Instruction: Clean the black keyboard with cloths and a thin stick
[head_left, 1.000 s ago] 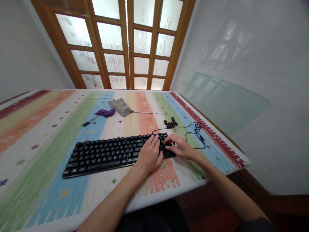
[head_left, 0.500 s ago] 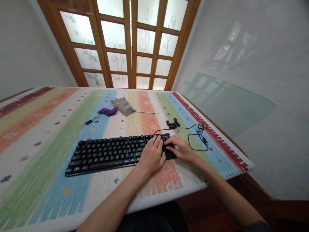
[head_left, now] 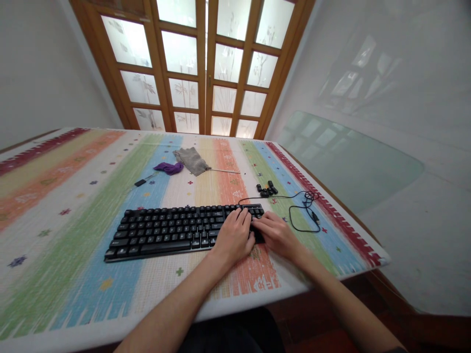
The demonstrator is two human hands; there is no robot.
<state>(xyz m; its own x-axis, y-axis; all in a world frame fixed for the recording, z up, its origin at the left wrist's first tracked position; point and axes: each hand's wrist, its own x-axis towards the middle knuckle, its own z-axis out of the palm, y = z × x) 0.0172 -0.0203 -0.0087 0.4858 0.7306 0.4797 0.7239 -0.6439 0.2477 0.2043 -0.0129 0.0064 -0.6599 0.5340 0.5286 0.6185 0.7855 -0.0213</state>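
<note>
A black keyboard point(head_left: 158, 230) lies on the striped tablecloth in front of me. My left hand point(head_left: 234, 230) rests over its right part, fingers close together on the keys and thumb bent low beside the number pad, holding the board. At the number pad, my right hand point(head_left: 277, 234) has its fingers drawn together against the keys, close to the left thumb. Whatever lies between those fingertips is hidden. Several loose black keycaps point(head_left: 267, 189) form a small cluster beyond the right hand.
The thin black cable point(head_left: 304, 229) loops to the right of the keyboard. Farther back lie a grey cloth point(head_left: 192, 161) with a thin rod point(head_left: 224, 171) beside it, a purple cloth point(head_left: 169, 168) and a small black-handled tool with thin wires point(head_left: 140, 183). The table edge point(head_left: 353, 220) borders a wall.
My right fingers have closed together and lie lower over the number pad, where they were more spread before. My left hand stays on the keyboard. The view has shifted slightly.
</note>
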